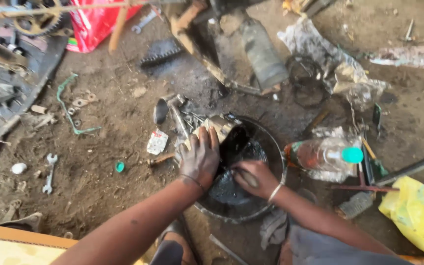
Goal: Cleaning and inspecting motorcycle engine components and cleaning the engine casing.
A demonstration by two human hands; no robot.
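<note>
Dirt floor: left hand (199, 156) gripping metal part (217, 126)

both hands in the basin (271, 147), metal part (217, 126) on its left rim, bottle (326, 156) lying right, spanner (50, 172) far left.

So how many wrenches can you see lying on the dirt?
2: a small spanner at left, and another wrench at the top beside the red bag. More may be buried in the clutter.

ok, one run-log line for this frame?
left hand: grips metal part at basin rim | right hand: holds brush handle in dark liquid | bottle beside
</note>
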